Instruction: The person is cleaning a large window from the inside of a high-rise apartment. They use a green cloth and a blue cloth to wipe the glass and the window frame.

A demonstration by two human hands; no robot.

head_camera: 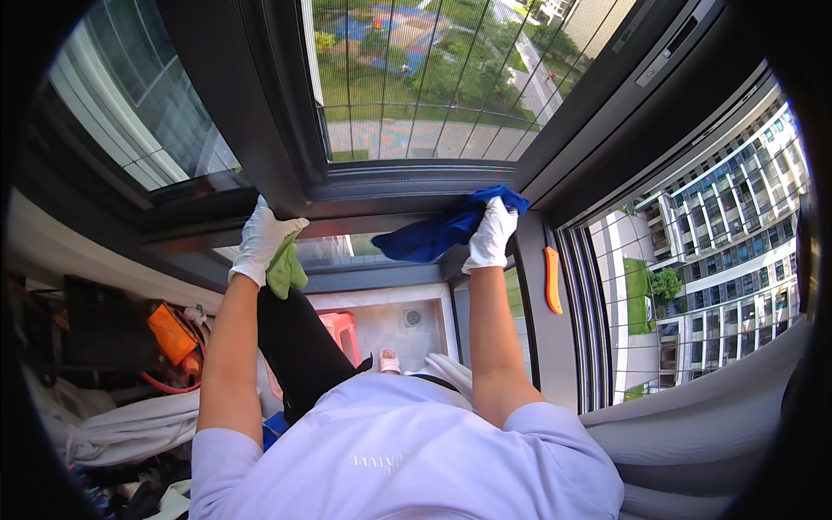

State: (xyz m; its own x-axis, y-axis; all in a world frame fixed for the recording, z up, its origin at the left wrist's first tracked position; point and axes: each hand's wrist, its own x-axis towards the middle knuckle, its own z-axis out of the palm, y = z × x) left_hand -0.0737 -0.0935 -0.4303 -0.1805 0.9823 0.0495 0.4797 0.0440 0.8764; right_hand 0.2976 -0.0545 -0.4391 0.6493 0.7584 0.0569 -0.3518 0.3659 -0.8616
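Note:
Both my hands wear white gloves. My left hand [259, 240] rests at the dark window frame [247, 117], left of the screened pane, with a green cloth [286, 268] held in it and hanging down. At the right corner of the lower frame rail, my right hand [492, 235] grips a dark blue cloth [426, 237]. Part of that cloth bunches above the fingers against the frame, and the rest trails left along the rail. An insect-screen window [429, 84] with wires across it stands in front of me.
An orange-handled tool [553, 279] lies on the right sill beside the sliding tracks [585, 318]. Below are a pink plastic stool [341, 331], a floor drain [413, 317] and a pink slipper [389, 359]. Curtains [702, 422] hang at right; clutter with an orange bag [172, 333] sits left.

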